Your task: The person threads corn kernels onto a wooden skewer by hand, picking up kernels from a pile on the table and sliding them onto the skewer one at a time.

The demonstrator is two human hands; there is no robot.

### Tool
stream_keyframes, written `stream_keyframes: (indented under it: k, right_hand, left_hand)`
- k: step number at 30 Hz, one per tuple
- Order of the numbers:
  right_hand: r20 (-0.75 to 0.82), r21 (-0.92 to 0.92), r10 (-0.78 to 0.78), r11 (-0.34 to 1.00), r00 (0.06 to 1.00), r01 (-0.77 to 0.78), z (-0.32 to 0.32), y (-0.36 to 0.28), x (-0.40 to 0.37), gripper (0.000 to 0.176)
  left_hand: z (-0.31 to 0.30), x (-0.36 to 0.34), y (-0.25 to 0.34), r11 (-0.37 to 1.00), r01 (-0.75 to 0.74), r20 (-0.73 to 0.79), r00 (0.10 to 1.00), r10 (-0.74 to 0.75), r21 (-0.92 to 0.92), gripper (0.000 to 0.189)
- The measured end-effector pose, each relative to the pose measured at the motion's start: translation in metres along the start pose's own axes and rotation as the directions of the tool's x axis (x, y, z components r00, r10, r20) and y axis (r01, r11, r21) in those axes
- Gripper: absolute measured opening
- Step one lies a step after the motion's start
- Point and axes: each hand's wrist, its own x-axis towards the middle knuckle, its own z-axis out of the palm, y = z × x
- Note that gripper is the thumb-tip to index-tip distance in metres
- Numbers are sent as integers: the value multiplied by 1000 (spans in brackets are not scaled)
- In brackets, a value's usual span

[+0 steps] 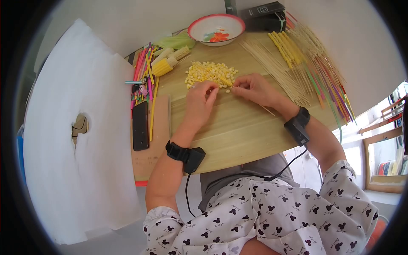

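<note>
A heap of loose yellow corn kernels (212, 73) lies on the wooden table, just beyond both hands. My right hand (259, 90) is closed in a pinch around a thin bamboo skewer (267, 111), whose bare end sticks out below the palm. A few kernels show right at its fingertips, on the near edge of the heap. My left hand (200, 101) is at the heap's near left side, with thumb and forefinger brought together; whatever is between them is too small to make out. Both wrists wear black strapped devices with cables.
Corn cobs (165, 66) and a husk (176, 41) lie back left, near colourful sticks (141, 68). A phone (140, 126) rests on a brown board (161, 146). An enamel bowl (199, 32) stands behind. Bare skewers (272, 68) and kernel-threaded skewers (284, 49) lie right.
</note>
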Motion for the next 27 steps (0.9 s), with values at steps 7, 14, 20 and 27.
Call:
stream_keyframes:
  k: [7,14,20,27]
  right_hand:
    - [-3,-35,-24,999,1000,24,-1,-1,-1,18]
    - [-174,-223,-102,973,979,61,-6,-2,-3,17]
    - [-220,-312,-140,948,965,66,-7,8,-3,15]
    - [-209,-429,-145,902,967,43,-9,7,-4,18]
  left_hand:
    - [-12,11,-28,969,133,-241,953,-182,-206,10]
    - [-21,17,-62,916,190,-333,889,-313,-353,12]
    - [-17,14,-63,931,190,-327,898,-294,-313,13]
    - [-14,12,-49,996,88,-357,931,-81,5,15]
